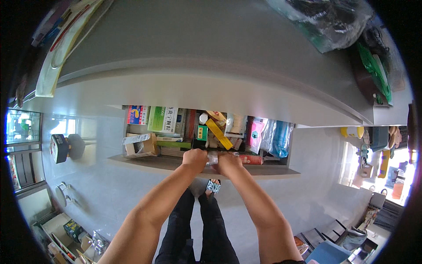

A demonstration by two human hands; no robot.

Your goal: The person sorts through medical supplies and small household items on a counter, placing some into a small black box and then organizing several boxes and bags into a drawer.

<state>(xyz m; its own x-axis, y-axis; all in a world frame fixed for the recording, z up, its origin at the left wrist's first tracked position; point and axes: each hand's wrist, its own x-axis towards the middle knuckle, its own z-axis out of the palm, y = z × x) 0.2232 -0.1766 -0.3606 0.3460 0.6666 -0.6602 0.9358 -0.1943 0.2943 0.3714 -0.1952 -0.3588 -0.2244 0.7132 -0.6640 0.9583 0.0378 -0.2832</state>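
Note:
A drawer [145,162] stands pulled out below the counter, packed with boxes and packets. Over its front part, my left hand [195,159] and my right hand [228,162] are curled close together, with a clear plastic piece [212,158] between them; both appear to grip it. Beside my right hand lies a red packet [251,159]. Behind the hands are a yellow box [219,134], a small green box [202,132] and a white-capped bottle [203,118]. An opened cardboard box [150,145] sits at the left, near a green and white box [163,119]. Blue plastic packaging [280,138] fills the right end.
The grey countertop [204,36] overhangs the drawer's back, with a plastic bag [333,23] on it at the right. On the floor at the left are a dark box-shaped object [58,148] and a small round stool [61,196]. A blue chair [328,253] stands lower right.

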